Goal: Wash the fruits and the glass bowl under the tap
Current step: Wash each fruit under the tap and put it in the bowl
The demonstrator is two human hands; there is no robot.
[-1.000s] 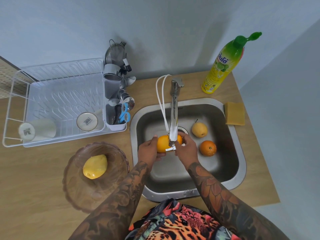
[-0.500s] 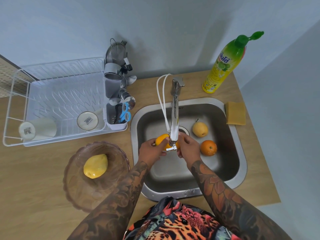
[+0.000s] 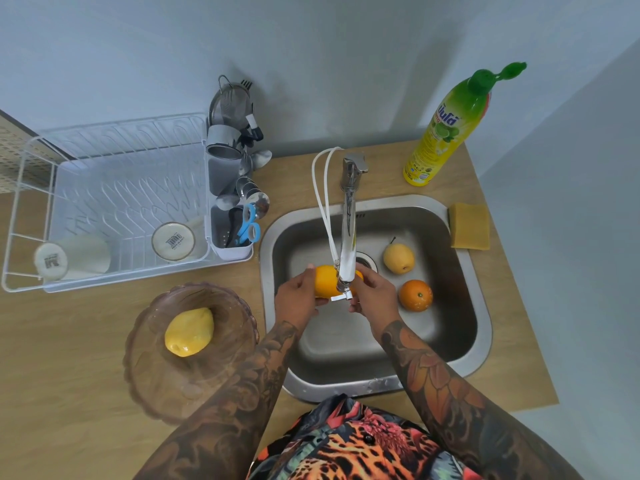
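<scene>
Wooden countertop (image 3: 69,358) runs under a pale wall, with a steel sink (image 3: 481,327) set toward its right end. Over the basin, the left hand (image 3: 298,301) and right hand (image 3: 375,296) both curl around a yellow-orange fruit (image 3: 325,280) under the tap (image 3: 348,237). A pear (image 3: 398,258) and an orange (image 3: 415,295) lie by the sink's right wall. Left of the sink, the glass bowl (image 3: 162,382) holds a yellow fruit (image 3: 188,332).
</scene>
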